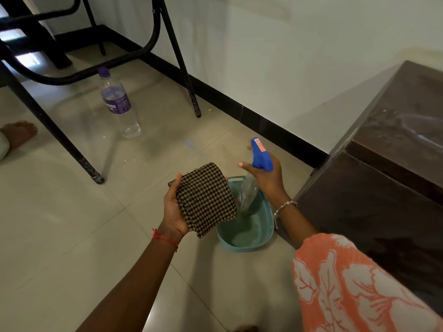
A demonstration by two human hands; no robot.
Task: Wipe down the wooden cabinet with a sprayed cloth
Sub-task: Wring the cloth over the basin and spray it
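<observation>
My left hand (173, 209) holds a folded black-and-tan checked cloth (206, 198) flat on its palm, above the floor at the centre. Just to the right, my right hand (268, 174) grips a spray bottle (249, 190) with a blue trigger head (261, 154) and a clear body holding greenish liquid; the nozzle points away, up and to the left, past the cloth's far edge. The dark wooden cabinet (383, 188) stands at the right, its top dusty and streaked.
A teal plastic basket (247, 240) sits on the tiled floor below the hands, beside the cabinet. A clear water bottle (117, 104) with a purple label stands to the far left. Black metal table legs (72, 152) rise at left. A bare foot (19, 134) shows at the left edge.
</observation>
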